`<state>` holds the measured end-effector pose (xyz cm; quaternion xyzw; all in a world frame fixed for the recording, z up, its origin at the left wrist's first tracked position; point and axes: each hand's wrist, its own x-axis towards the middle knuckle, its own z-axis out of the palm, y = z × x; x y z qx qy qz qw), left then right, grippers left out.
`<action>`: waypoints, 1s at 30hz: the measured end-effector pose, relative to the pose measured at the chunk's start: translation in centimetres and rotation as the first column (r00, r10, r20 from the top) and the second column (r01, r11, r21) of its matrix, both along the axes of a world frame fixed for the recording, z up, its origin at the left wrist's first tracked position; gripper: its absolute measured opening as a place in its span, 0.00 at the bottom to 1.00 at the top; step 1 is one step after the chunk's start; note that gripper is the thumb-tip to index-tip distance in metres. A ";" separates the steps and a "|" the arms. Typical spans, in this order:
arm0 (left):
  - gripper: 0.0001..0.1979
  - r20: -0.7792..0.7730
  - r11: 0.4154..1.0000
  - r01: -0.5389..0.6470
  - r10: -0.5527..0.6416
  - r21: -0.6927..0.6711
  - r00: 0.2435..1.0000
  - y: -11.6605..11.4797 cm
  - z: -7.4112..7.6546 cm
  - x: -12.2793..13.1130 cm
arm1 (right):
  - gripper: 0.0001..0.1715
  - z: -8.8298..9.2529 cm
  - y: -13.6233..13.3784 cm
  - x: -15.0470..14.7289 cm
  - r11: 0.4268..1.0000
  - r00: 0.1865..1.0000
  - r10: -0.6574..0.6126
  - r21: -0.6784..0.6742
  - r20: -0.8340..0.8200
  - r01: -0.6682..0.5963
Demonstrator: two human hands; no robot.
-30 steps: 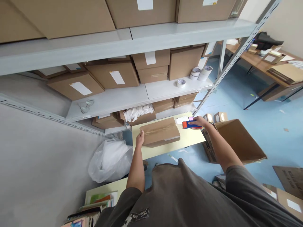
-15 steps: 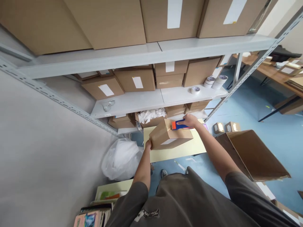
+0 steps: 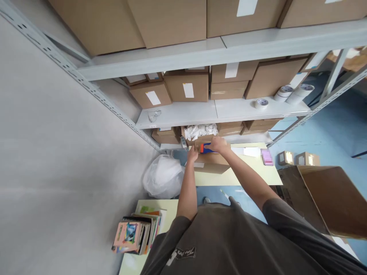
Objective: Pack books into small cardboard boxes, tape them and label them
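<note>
A brown cardboard box [image 3: 215,167] with a white label sits on the pale yellow table [image 3: 252,173] before me. In my right hand [image 3: 218,144] is a blue and orange tape dispenser [image 3: 206,148], held against the top of the box near its left end. My left hand [image 3: 192,154] grips the box's left end, close to the dispenser's orange tip. The fingers of this hand are partly hidden. White paper and a pink pad [image 3: 267,157] lie on the table to the right of the box.
Metal shelving [image 3: 177,121] with boxes and white tape rolls [image 3: 261,103] stands right ahead. A full white plastic bag [image 3: 163,176] is at the left, with stacked books [image 3: 137,233] on a nearer table. A large open carton [image 3: 335,198] is at the right.
My left hand has gone from the box's lower left side up to its left end. The tape dispenser has come nearer to that hand. The box has turned, and my view has shifted left.
</note>
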<state>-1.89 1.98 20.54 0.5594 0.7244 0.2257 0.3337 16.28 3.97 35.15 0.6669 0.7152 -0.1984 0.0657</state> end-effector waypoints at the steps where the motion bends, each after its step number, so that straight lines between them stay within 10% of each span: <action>1: 0.27 0.014 1.000 0.019 -0.019 -0.014 1.000 -0.1 -0.1 0.7 | 0.39 0.0 0.0 0.2 1.000 1.000 0.008 0.002 0.006 -0.008; 7: 0.29 0.004 0.999 -0.003 0.003 -0.051 1.000 -0.9 -1.1 5.3 | 0.40 -1.3 -0.5 7.2 1.000 1.000 -0.018 -0.021 0.018 0.018; 17: 0.26 -0.041 1.000 0.018 -0.019 -0.011 0.999 -0.3 -1.3 5.5 | 0.36 -3.3 -3.7 33.6 0.976 0.963 -0.197 -0.060 0.185 0.211; 30: 0.24 -0.122 1.000 -0.019 0.018 -0.004 0.992 0.0 0.2 6.0 | 0.42 -10.5 -1.9 24.7 0.942 0.943 -0.329 -0.058 0.055 0.332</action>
